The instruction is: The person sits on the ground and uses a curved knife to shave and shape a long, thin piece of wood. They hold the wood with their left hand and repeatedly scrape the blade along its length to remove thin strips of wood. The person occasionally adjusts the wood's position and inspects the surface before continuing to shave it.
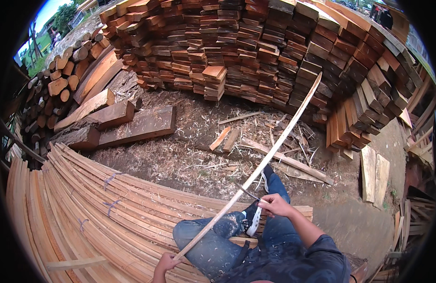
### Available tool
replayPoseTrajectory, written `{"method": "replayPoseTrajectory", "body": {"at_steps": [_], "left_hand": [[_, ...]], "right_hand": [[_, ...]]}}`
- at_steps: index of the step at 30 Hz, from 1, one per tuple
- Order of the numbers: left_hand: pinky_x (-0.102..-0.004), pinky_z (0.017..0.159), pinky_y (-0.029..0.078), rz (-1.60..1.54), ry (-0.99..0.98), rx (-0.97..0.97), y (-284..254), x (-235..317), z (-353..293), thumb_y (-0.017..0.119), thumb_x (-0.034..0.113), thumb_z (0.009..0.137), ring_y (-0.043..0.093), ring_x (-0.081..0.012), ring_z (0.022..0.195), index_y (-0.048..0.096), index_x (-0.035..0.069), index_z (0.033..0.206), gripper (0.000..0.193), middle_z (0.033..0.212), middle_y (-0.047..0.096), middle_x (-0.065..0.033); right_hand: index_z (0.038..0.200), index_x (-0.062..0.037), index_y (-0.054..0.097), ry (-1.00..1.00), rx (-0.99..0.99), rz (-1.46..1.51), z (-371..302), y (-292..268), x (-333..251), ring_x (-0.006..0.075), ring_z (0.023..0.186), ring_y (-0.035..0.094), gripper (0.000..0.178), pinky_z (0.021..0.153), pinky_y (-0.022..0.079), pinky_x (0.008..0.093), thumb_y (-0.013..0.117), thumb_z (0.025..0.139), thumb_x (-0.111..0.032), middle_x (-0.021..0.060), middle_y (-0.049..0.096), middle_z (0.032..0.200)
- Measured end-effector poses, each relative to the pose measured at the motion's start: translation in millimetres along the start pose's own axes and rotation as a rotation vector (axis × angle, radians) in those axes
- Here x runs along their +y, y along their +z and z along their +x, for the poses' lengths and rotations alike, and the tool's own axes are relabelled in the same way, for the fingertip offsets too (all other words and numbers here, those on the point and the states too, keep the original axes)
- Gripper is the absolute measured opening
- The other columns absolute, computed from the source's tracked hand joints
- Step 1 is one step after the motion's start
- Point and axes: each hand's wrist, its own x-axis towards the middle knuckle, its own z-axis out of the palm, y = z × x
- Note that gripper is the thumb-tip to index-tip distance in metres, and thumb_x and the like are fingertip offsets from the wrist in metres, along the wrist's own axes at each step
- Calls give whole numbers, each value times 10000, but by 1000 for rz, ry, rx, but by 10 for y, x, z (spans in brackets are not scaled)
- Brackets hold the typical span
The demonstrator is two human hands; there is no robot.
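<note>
A long pale wooden strip (pixel 262 160) slants up from lower left toward the far timber stack, passing over my bent left leg. Its near end is in my left hand (pixel 167 262), with the fingers closed round it. Beyond my knee, my right hand (pixel 277 206) is closed on a knife, whose handle is mostly hidden by the fingers. The thin dark knife blade (pixel 248 192) points up and left, its tip at the strip's right edge; whether it touches the wood I cannot tell. Wood shavings cling to my jeans (pixel 199 234).
I sit on bundled wooden strips (pixel 133 198) fanning out to the left. A tall stack of sawn boards (pixel 246 52) curves across the back. Thick beams (pixel 137 126) and cut logs (pixel 57 86) lie far left. Offcuts (pixel 293 162) and shavings litter the ground. Two short boards (pixel 374 177) lie at right.
</note>
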Motion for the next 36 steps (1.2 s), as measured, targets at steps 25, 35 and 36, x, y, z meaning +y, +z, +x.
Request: {"method": "replayPoseTrajectory", "body": {"at_steps": [25,35,36], "left_hand": [[-277,408,412,33,-43,101,18,37,-45,794,371,662,496,-103,415,641,-18,634,418,483,516,-36],[-297,414,403,48,-33,99,28,58,-54,788,377,660,489,-115,410,620,-24,596,439,455,506,-54],[-296,412,402,61,-39,78,33,50,-36,789,374,660,486,-115,407,615,-23,590,439,457,508,-53]], "right_hand": [[1068,-64,553,24,27,151,-41,-193,178,60,450,320,358,408,280,207,377,987,-365,-11,406,566],[975,-39,596,8,184,318,78,-281,191,35,448,353,400,411,314,194,368,989,-367,-31,432,557],[981,-36,601,28,109,172,61,-273,271,35,454,358,406,415,317,193,372,988,-372,-35,430,557]]}}
